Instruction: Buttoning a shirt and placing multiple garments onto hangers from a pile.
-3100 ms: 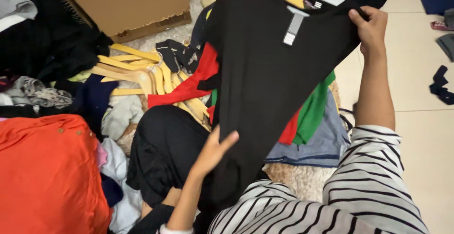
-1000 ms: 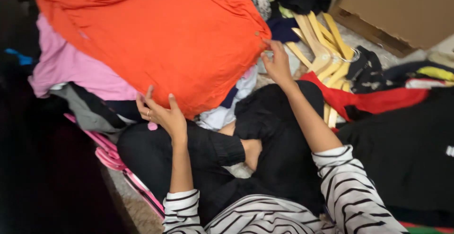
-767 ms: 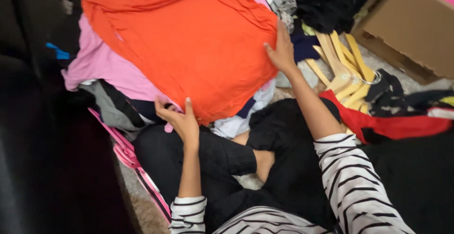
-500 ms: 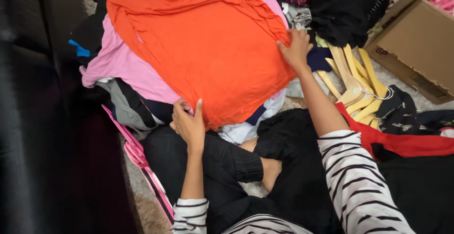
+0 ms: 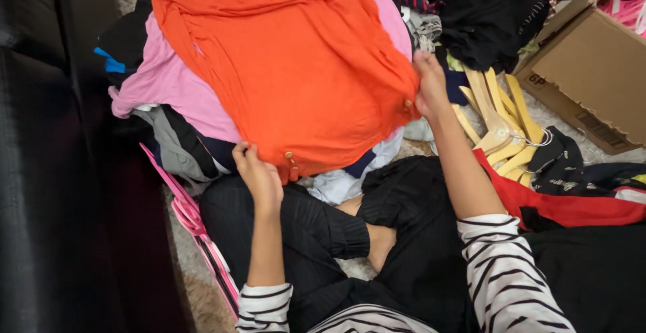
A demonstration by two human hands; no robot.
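Left hand [image 5: 259, 171] and right hand [image 5: 431, 91] – fingers pinched on lower corners of orange top [image 5: 289, 57], which lay atop clothes pile [image 5: 168, 97]. Wooden hangers [image 5: 501, 121] just beside – top not yet hung.

Left hand [image 5: 259, 175] now closed on the near hem of the orange top [image 5: 296, 64], no longer open-palmed against it. Right hand [image 5: 431, 91] now gripping the right edge, with that edge and the hem lifted, two small buttons showing. Black garment from earlier gone from both hands.
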